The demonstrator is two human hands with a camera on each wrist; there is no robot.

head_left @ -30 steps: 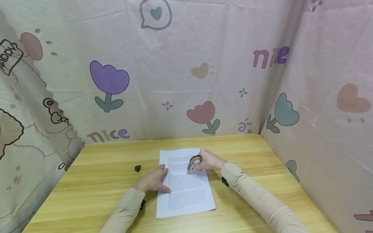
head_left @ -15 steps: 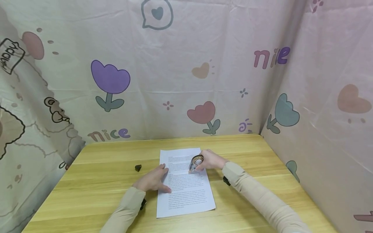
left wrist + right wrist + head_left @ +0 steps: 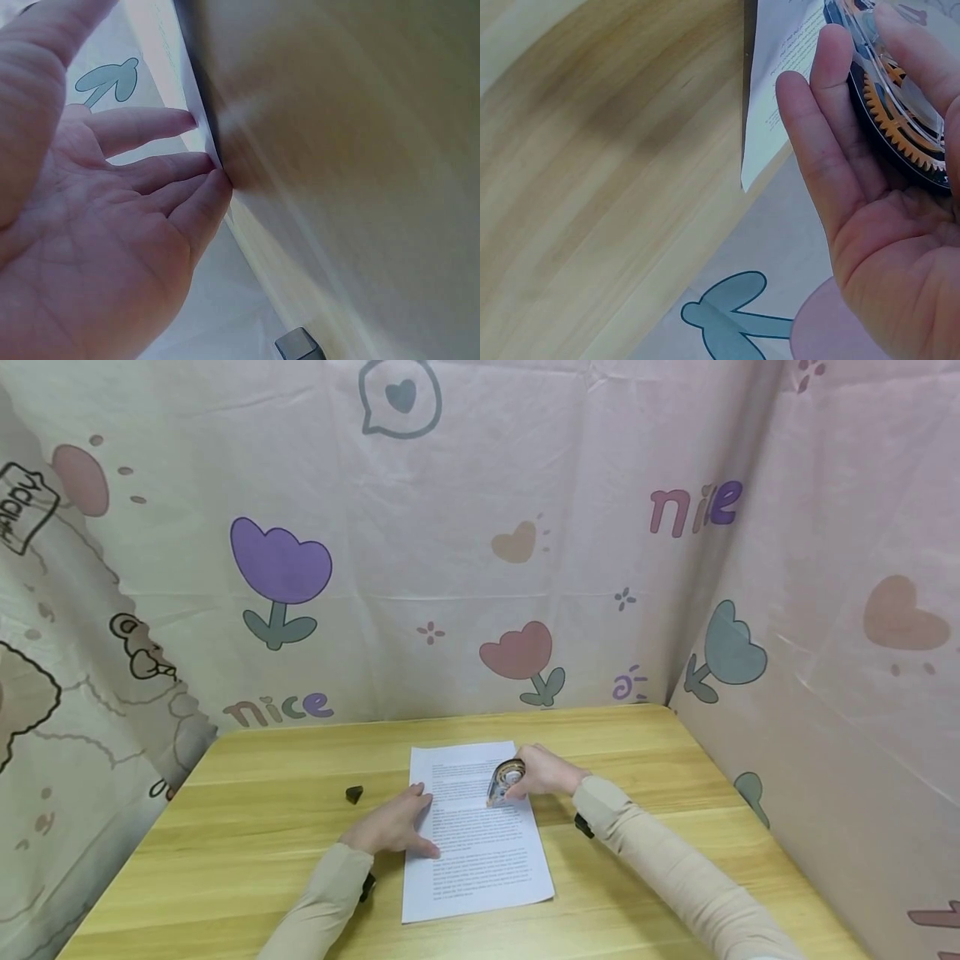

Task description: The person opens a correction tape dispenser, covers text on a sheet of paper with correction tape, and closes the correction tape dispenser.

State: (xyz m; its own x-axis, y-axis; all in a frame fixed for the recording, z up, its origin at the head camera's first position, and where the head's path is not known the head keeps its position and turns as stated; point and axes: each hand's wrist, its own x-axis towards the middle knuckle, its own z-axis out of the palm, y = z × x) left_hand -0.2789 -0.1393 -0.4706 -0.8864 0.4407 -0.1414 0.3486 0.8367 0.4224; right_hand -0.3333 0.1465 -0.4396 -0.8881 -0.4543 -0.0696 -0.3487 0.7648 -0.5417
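Near 1 o'clock from the middle of the printed paper [image 3: 487,877]: correction tape [image 3: 507,779], held in my right hand [image 3: 551,772]. Lies at about 9 o'clock from that palm, thumb on one side, fingers [image 3: 814,150] on the other, closed only as far as its body lets them. Two of those fingers run fairly straight along its flank. Tape's long axis slants 1 to 7 o'clock, narrow tip at the 7 end, over the paper's lines. Tip touching or just above, cannot tell. Paper's long axis runs roughly 12 to 6, lines across it, so the tape sits slantwise to them; I'd judge any move of it hinges on that angle, tip to line. Right hand is the near one, it has the tape. My left hand [image 3: 384,828] is near 9 o'clock from the tip, well apart, part of the paper between. Left fingers spread, fairly straight, gripping nothing, fingertips on the paper's 9 o'clock edge, thumb lower down over the sheet; probably enough to steady that side. Small black piece [image 3: 354,794] on the wooden surface [image 3: 225,827], 9 o'clock from my left fingertips, apart from them, untouched.
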